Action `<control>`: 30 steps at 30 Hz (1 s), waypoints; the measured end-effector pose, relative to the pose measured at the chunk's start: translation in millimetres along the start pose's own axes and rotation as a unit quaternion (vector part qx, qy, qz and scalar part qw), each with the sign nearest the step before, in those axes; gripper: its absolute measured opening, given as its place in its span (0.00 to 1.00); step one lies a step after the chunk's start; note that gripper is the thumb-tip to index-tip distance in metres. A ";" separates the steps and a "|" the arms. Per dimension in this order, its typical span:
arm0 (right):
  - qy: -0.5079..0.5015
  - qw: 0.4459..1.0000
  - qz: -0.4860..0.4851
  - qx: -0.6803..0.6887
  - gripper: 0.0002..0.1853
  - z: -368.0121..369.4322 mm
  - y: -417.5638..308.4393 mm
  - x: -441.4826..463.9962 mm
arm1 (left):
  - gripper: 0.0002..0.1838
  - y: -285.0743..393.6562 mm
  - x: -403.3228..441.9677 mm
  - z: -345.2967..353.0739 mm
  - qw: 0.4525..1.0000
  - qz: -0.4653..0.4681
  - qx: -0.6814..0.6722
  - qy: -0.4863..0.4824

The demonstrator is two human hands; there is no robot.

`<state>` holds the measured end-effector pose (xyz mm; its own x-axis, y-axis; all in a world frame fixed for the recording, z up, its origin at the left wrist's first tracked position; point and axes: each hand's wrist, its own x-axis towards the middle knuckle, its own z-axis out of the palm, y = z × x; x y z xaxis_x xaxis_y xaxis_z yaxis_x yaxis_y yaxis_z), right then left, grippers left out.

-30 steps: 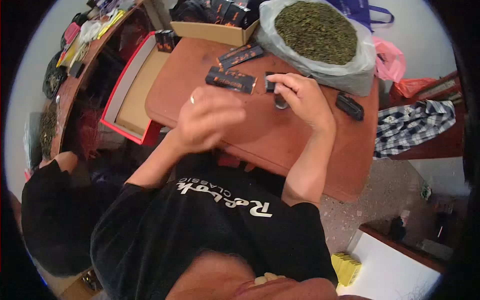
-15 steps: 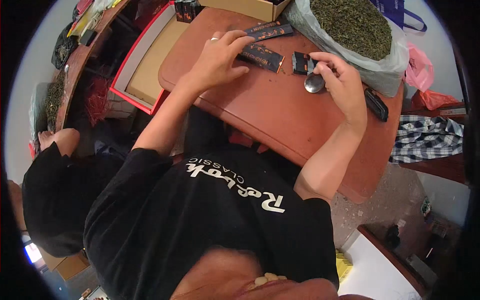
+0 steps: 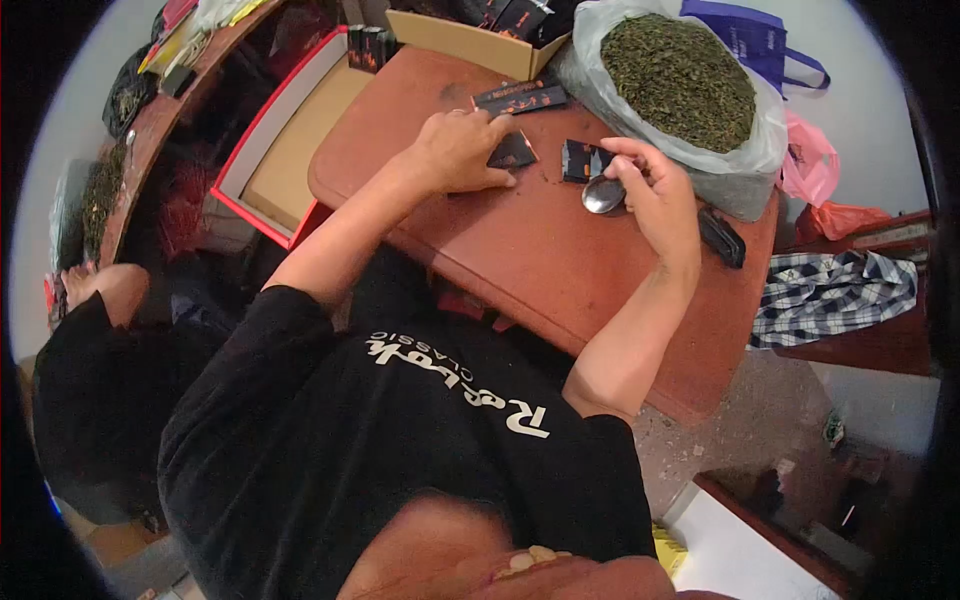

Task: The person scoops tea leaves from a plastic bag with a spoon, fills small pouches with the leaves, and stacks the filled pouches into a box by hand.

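Note:
My left hand (image 3: 462, 152) reaches palm down over a dark packet with orange print (image 3: 513, 150). Its thumb is spread from the fingers, and the hand covers the packet's left part. Just beyond it lie flat black packets (image 3: 522, 97) with orange lettering. My right hand (image 3: 660, 195) is closed on a metal spoon (image 3: 603, 195), its bowl pointing left and its handle mostly hidden by the fingers. Beside the spoon, a small black packet (image 3: 583, 160) rests on the reddish-brown table (image 3: 560, 265).
A clear plastic bag (image 3: 590, 70) of dried leaves (image 3: 680, 80) stands at the far edge. A cardboard box (image 3: 465, 45) with black packets sits beyond the table. Left is a red-rimmed tray (image 3: 255, 190); right lies a black object (image 3: 722, 237). Another person's arm (image 3: 110, 290) shows at left.
The whole view has shifted a little. My left hand has moved right and nearer over the packet, covering more of it. My right hand keeps the spoon beside the small black packet.

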<state>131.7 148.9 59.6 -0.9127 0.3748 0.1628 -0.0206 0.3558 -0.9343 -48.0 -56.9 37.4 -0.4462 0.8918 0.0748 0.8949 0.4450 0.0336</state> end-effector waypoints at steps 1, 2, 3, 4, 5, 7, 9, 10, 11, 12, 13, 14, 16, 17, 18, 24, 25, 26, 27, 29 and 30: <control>0.004 1.000 -0.002 0.001 0.13 -0.1 1.8 -0.2 | 0.34 4.1 -5.4 -1.1 0.999 -0.036 -0.019 0.003; 0.003 1.000 0.002 0.006 0.13 -0.1 2.6 -1.1 | 0.35 6.8 -11.4 -0.4 0.997 -0.074 -0.039 0.007; 0.004 1.000 0.002 0.011 0.13 0.1 2.1 -1.1 | 0.33 6.7 -16.5 0.4 0.995 -0.087 -0.053 0.011; 0.005 1.000 0.000 0.016 0.13 -0.3 0.8 -0.4 | 0.32 5.4 -20.9 0.4 0.993 -0.100 -0.065 0.017; -0.002 1.000 0.007 0.005 0.13 -2.3 -1.1 -0.3 | 0.30 3.7 -24.9 0.2 0.990 -0.113 -0.077 0.024; -0.004 1.000 0.012 0.018 0.14 -2.4 -1.7 -1.7 | 0.25 -8.2 -32.2 -1.8 0.990 -0.094 -0.104 0.033; -0.004 1.000 0.012 0.022 0.14 -2.6 -1.1 -0.7 | 0.22 -22.5 -34.3 -5.2 0.994 -0.024 -0.087 0.055; -0.005 1.000 0.012 0.020 0.14 -2.4 0.5 -0.7 | 0.23 -28.7 -34.6 -5.9 0.995 0.034 -0.056 0.069; -0.006 1.000 0.010 0.018 0.14 -2.4 2.0 -0.7 | 0.25 -33.2 -33.5 -6.9 0.992 0.093 -0.025 0.085; -0.007 1.000 0.016 0.017 0.14 -1.2 1.4 -2.3 | 0.28 -36.6 -31.0 -2.3 0.984 0.159 0.000 0.076; -0.007 1.000 0.015 0.014 0.14 0.8 -0.5 -4.3 | 0.31 -41.6 -26.3 6.0 0.972 0.223 0.030 0.071; -0.005 1.000 0.010 0.012 0.14 1.0 -1.4 -3.5 | 0.34 -45.1 -18.7 -1.1 0.953 0.287 0.066 0.067; -0.009 1.000 -0.003 -0.023 0.14 -1.3 2.2 0.6 | 0.32 -42.1 -13.1 -14.8 0.934 0.350 0.068 0.038; -0.014 0.999 0.011 -0.027 0.14 -0.4 -0.9 0.8 | 0.30 -40.2 -9.7 -24.3 0.938 0.339 0.067 -0.018; -0.020 0.999 0.031 -0.031 0.14 0.2 -1.1 0.1 | 0.29 -38.9 -7.3 -29.0 0.940 0.327 0.060 -0.076; -0.025 0.999 0.021 0.020 0.14 0.2 5.6 1.0 | 0.32 -52.1 -12.1 -2.0 0.949 0.305 -0.077 0.025; -0.036 0.999 0.016 0.037 0.15 -0.6 6.2 1.3 | 0.32 -49.4 -19.3 -9.2 0.956 0.278 -0.089 0.007; -0.032 0.998 0.010 0.059 0.14 -0.1 7.0 2.1 | 0.33 -47.4 -24.8 -8.7 0.961 0.243 -0.130 0.010; -0.006 0.998 -0.001 0.070 0.14 0.5 6.4 1.4 | 0.33 -44.5 -27.0 -5.2 0.963 0.208 -0.172 0.018; 0.058 0.991 -0.025 0.116 0.14 1.1 2.2 3.3 | 0.33 -41.6 -20.8 7.8 0.942 0.169 -0.280 0.079; 0.094 0.983 -0.059 0.147 0.13 -1.2 7.9 4.0 | 0.32 -38.4 -14.5 16.6 0.920 0.169 -0.322 0.147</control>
<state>128.4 154.3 53.3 -0.8061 0.5065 0.3060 -0.2642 0.1547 -0.9520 -76.0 -85.6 18.5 -0.2074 0.8677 0.4518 0.8410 -0.0777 0.5354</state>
